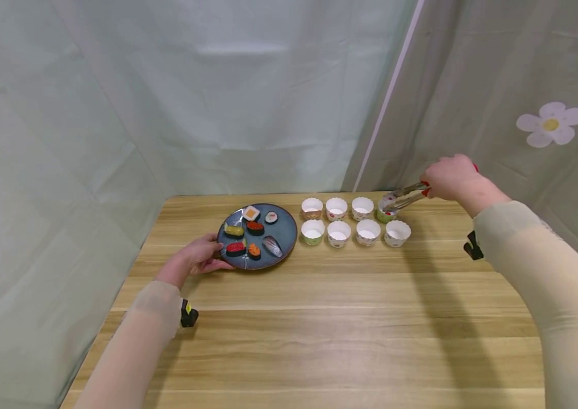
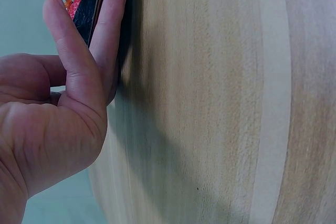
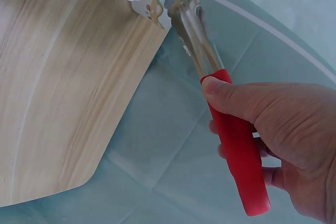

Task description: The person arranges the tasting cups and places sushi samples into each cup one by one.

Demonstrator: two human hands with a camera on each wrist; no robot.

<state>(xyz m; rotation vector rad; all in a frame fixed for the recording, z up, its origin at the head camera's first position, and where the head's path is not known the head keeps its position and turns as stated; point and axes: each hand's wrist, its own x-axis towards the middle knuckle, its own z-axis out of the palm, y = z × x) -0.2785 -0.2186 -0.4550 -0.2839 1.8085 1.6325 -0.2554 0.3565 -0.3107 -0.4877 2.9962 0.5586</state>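
My left hand (image 1: 204, 254) grips the left edge of a round blue plate (image 1: 287, 230), thumb over the rim and fingers beneath. Several sushi pieces lie on the plate, among them a red-topped one (image 1: 236, 248), a yellow one (image 1: 234, 230) and a silver fish-topped one (image 1: 272, 246). My right hand (image 1: 449, 177) holds metal tongs (image 1: 408, 201) by their red handles (image 3: 239, 150), thumb on one side. The tong tips reach down into a green paper cup (image 1: 385, 217) at the right end of the back row. Whatever lies between the tips is mostly hidden.
Two rows of white scalloped paper cups stand right of the plate, including a front-row cup (image 1: 397, 234) near the tongs. The wooden table (image 1: 319, 329) extends toward me. A pale curtain (image 1: 268, 102) hangs behind its back edge.
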